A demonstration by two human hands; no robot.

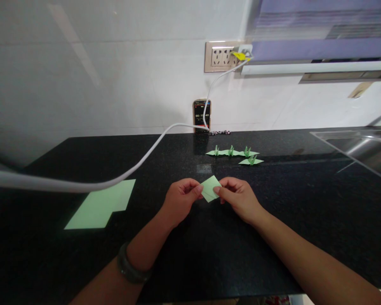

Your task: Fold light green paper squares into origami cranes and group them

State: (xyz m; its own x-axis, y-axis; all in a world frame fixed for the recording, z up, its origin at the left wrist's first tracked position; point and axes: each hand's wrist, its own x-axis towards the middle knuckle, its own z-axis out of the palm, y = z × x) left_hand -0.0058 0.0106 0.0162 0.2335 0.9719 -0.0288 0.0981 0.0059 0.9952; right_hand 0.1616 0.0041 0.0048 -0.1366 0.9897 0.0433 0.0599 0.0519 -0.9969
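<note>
You have the small green paper square (210, 185) over the dark countertop (209, 254), its left corner pinched under the thumb of your left hand (180, 201) and its right side under the thumb of your right hand (239, 198). It should handle as feather-light and thin, likely to crease or tear if pulled, so those side corners look the best place for a gentle pinch.

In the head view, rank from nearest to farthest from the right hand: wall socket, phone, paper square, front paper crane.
1. Paper square: touching the right hand.
2. Front paper crane: on the counter, beyond that hand.
3. Phone: against the wall, left of the crane.
4. Wall socket: on the wall above the phone.
</note>
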